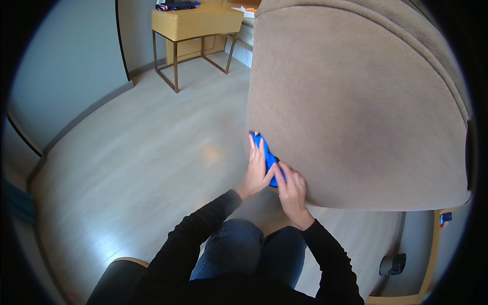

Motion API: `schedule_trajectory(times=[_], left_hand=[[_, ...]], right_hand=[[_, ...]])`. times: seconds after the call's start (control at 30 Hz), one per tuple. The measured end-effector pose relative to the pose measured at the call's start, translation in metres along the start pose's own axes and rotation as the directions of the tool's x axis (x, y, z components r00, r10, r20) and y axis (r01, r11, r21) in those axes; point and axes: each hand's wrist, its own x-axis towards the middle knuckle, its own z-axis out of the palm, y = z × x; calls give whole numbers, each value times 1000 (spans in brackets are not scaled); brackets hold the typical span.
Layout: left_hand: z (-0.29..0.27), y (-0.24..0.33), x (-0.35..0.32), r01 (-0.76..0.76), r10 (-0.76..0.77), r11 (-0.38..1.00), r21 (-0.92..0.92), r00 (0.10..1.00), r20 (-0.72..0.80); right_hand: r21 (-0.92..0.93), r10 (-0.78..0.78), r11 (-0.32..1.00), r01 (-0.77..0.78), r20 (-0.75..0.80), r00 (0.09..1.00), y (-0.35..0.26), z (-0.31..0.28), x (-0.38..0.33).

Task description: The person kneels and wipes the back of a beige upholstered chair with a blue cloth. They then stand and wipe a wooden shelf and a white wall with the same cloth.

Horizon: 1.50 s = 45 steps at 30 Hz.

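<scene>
A narrow bright blue thing (272,160), with small dark parts at its ends and side, lies at the near left edge of a large beige upholstered seat or bed (325,91). It looks like folded fabric, but its exact kind is unclear. Along its left side rests my left hand (257,170), fingers long and close together, thumb toward the near end. From the right, my right hand (292,192) bends its fingers onto the near end, slightly blurred. Both hands hold the blue thing between them.
Beyond the pale floor (152,142) stands a wooden desk (198,23) on thin metal legs, dark clothing (175,5) on top. A dark rounded piece (119,279) sits at lower left. A bin with a black liner (392,265) is at lower right.
</scene>
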Motion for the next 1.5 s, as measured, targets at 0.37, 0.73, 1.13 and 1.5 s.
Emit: schedule_trajectory(times=[0.37,0.73,1.13,1.5], left_hand=[[7,4,9,14,-18,996,87,999,49],[-25,73,22,-162,200,944,289,974,-109],[4,78,76,-459,499,856,236,853,-152],[3,13,-9,-340,297,911,232,933,203]], right_hand=[[189,156,973,-134,-107,982,-11,25,13],[682,745,520,-514,-68,664,-16,-30,-10],[-151,91,970,-192,-504,859,4,-47,20],[25,176,984,-177,-275,945,4,6,-41]])
